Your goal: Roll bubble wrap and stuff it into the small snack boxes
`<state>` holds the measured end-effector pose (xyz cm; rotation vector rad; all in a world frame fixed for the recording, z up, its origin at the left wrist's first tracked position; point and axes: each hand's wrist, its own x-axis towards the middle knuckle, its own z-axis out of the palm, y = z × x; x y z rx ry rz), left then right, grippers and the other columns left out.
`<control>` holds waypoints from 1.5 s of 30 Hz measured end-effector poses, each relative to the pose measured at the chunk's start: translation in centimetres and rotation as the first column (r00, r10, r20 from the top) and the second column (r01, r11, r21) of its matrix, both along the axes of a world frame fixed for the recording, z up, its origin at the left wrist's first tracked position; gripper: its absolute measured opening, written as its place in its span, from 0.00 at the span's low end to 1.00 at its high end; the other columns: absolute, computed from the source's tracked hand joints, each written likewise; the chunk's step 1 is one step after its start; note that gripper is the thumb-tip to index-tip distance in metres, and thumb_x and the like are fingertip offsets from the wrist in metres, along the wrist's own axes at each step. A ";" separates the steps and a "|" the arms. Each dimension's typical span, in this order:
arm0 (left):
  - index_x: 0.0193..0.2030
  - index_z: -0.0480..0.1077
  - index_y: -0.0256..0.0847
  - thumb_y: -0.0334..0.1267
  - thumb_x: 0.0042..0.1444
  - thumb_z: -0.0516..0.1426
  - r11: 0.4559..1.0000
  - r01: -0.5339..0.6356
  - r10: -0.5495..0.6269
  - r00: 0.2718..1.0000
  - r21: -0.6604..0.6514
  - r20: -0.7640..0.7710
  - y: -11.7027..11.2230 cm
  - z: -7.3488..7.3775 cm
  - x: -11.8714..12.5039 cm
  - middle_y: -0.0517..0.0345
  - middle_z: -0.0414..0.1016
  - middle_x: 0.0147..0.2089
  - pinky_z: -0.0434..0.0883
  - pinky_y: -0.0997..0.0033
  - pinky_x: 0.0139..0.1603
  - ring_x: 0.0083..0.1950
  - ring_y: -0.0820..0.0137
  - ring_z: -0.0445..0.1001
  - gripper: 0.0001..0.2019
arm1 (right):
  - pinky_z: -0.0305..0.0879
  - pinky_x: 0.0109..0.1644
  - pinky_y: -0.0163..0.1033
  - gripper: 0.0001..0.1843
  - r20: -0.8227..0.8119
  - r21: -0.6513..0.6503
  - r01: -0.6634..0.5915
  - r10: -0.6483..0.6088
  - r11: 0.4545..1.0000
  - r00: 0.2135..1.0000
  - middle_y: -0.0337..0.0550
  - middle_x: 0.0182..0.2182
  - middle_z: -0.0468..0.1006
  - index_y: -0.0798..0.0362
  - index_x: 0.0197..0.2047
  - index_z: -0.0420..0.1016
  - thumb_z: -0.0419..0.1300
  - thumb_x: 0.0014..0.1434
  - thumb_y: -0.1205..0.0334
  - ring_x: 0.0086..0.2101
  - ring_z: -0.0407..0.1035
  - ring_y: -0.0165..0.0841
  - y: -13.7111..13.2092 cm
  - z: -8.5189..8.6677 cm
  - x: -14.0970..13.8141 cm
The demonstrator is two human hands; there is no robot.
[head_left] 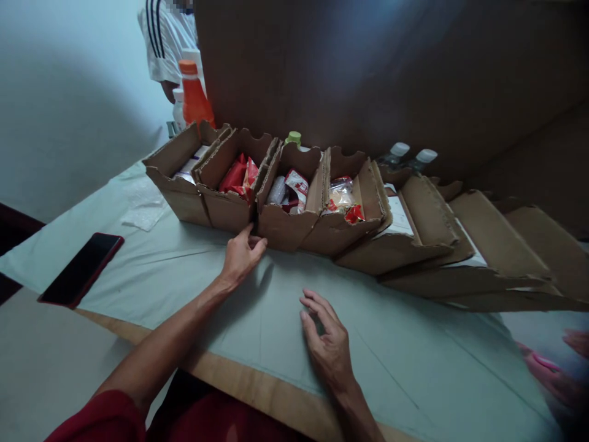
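Observation:
A row of open cardboard boxes (280, 227) stands on the pale green table cover (257, 307). They hold red snack packets (239, 175), white and red sachets (297, 187) and a clear bag of snacks (343, 196). My left hand (242, 255) reaches to the front of the boxes, its fingertips touching the gap between the second and third box; the fingers are curled and hold nothing. My right hand (326, 344) rests on the cover nearer to me, fingers loosely bent and apart, with nothing in it.
A dark phone (83, 267) lies at the table's left edge. An orange bottle (194, 92) and capped bottles (411, 156) stand behind the boxes against a tall cardboard wall. Flattened boxes (483, 258) lean at the right. A person in a striped shirt (165, 37) stands behind.

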<state>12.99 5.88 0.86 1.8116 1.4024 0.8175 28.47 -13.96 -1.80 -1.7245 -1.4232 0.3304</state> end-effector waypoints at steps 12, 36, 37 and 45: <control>0.50 0.79 0.41 0.42 0.60 0.59 0.986 0.118 -0.085 0.965 -0.122 0.249 -11.1 -2.6 -11.1 0.50 0.86 0.43 0.80 0.70 0.34 0.45 0.61 0.85 0.14 | 0.72 0.48 0.45 0.30 0.261 -0.187 -0.178 0.223 0.966 0.939 0.49 0.40 0.85 0.55 0.71 0.62 0.54 0.66 0.64 0.40 0.79 0.43 19.6 11.4 -8.9; 0.53 0.74 0.40 0.50 0.53 0.64 0.998 0.059 -0.057 0.993 -0.018 0.108 -14.0 -1.5 -13.7 0.48 0.81 0.51 0.75 0.53 0.57 0.53 0.54 0.79 0.23 | 0.76 0.50 0.46 0.37 -0.168 -0.021 0.036 -0.039 0.999 0.985 0.53 0.47 0.84 0.51 0.58 0.79 0.70 0.51 0.39 0.48 0.78 0.49 -9.2 2.5 1.1; 0.52 0.73 0.40 0.49 0.53 0.64 0.999 0.049 -0.048 0.992 -0.009 0.117 -13.8 -1.6 -13.4 0.48 0.81 0.50 0.76 0.55 0.55 0.52 0.55 0.79 0.22 | 0.75 0.52 0.48 0.32 -0.154 -0.046 0.035 -0.042 0.998 0.987 0.52 0.46 0.84 0.51 0.54 0.81 0.70 0.51 0.40 0.48 0.78 0.49 -8.8 1.9 0.6; 0.60 0.69 0.38 0.44 0.52 0.64 0.975 0.185 -0.209 0.949 0.123 0.237 -6.7 -1.6 -4.6 0.43 0.76 0.60 0.72 0.52 0.62 0.60 0.54 0.75 0.29 | 0.70 0.59 0.56 0.28 -0.325 0.072 0.281 -0.244 0.957 0.914 0.52 0.45 0.83 0.52 0.49 0.78 0.70 0.49 0.44 0.47 0.77 0.45 -1.4 1.5 4.8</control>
